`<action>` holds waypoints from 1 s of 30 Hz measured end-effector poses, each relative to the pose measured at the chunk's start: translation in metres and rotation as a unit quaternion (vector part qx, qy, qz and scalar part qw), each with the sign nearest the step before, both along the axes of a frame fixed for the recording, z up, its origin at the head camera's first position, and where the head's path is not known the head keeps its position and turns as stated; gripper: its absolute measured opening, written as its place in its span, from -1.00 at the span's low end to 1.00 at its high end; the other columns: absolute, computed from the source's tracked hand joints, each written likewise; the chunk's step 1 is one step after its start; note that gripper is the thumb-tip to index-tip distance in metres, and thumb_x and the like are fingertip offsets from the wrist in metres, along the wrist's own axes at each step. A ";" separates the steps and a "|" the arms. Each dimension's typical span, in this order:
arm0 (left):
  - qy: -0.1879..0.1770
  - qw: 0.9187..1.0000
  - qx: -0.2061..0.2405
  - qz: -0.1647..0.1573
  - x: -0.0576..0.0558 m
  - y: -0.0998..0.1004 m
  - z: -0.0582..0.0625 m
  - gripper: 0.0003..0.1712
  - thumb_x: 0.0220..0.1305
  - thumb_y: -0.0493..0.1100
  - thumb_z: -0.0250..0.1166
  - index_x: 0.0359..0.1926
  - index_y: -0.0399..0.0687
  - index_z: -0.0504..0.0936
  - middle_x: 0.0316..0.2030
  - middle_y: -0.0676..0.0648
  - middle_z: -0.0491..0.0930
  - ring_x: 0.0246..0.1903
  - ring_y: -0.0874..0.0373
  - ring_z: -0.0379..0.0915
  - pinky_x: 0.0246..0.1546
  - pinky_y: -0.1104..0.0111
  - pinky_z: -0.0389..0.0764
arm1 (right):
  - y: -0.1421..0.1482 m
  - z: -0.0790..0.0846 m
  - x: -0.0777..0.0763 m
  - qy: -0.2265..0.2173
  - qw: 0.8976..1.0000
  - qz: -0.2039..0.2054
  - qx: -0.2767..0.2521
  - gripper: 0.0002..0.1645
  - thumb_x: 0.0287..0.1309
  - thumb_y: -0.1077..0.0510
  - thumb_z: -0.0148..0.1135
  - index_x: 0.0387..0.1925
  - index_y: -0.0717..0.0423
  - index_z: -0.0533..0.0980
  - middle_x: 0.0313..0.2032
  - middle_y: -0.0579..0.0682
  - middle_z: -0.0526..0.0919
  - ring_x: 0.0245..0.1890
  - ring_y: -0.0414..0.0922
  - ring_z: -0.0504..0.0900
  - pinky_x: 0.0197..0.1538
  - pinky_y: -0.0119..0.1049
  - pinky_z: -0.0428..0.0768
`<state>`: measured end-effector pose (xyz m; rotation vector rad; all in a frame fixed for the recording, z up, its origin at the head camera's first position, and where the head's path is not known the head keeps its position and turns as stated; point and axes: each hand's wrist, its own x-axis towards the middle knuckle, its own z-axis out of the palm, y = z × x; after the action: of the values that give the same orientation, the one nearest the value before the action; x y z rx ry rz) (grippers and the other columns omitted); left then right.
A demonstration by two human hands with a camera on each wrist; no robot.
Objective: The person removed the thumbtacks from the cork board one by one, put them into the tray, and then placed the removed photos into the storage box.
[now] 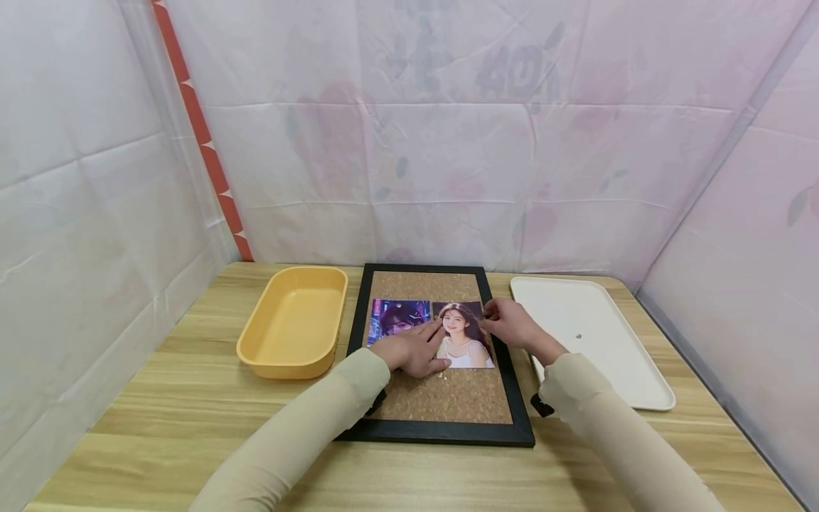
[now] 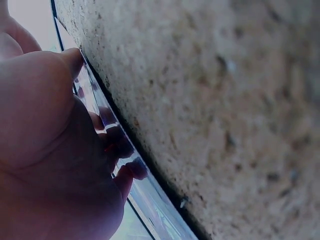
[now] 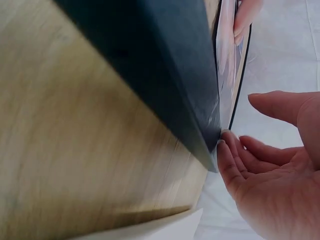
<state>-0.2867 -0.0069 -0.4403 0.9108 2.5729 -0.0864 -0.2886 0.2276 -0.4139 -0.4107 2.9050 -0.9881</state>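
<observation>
On the cork board [image 1: 448,402], the portrait photo [image 1: 463,348] lies midway up, near the right edge of the black frame [image 1: 441,431], with the neon-city print [image 1: 387,320] on its left. The left hand [image 1: 412,350] lies with fingers extended over both pictures, grasping nothing; the right hand [image 1: 512,325] is at the frame's right edge, thumb well apart from loosely bent fingers, nothing between them. The yellow basin [image 1: 284,370] stands toward the table's [image 1: 192,370] back-left corner, the white tray [image 1: 601,348] toward its right edge.
</observation>
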 end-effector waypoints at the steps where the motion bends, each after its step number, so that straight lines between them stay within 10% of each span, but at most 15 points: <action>1: 0.001 1.000 -0.002 -0.001 -0.001 0.000 -0.001 -0.07 0.55 0.38 -0.19 0.66 0.04 -0.28 0.65 0.02 -0.40 0.61 0.13 -0.50 0.57 0.25 -0.17 | -0.001 0.000 0.000 -0.003 1.000 -0.004 -0.001 -0.56 0.31 0.25 0.25 0.07 0.56 0.49 -0.02 0.39 0.65 -0.02 0.22 0.67 0.03 0.07 0.66; 18: -0.002 1.000 0.002 0.005 0.011 -0.002 0.017 -0.10 0.57 0.34 -0.19 0.67 0.03 -0.22 0.65 0.01 -0.36 0.61 0.13 -0.46 0.57 0.27 -0.16 | -0.007 -0.002 -0.006 -0.010 0.998 -0.061 -0.010 -0.44 0.26 0.25 0.28 0.15 0.61 0.42 0.07 0.48 0.58 0.03 0.27 0.66 0.06 0.08 0.66; 30: -0.005 1.000 -0.003 0.005 0.004 0.000 0.006 -0.08 0.55 0.38 -0.21 0.67 0.06 -0.23 0.65 0.04 -0.40 0.61 0.15 -0.49 0.57 0.26 -0.17 | -0.011 -0.004 -0.010 -0.033 0.996 -0.080 -0.023 -0.36 0.29 0.26 0.24 0.27 0.61 0.34 0.15 0.46 0.55 0.16 0.29 0.57 0.17 0.10 0.60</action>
<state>-0.2829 -0.0066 -0.4344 0.8938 2.5658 -0.0866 -0.2984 0.2165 -0.4178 -0.1461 2.8964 -1.0700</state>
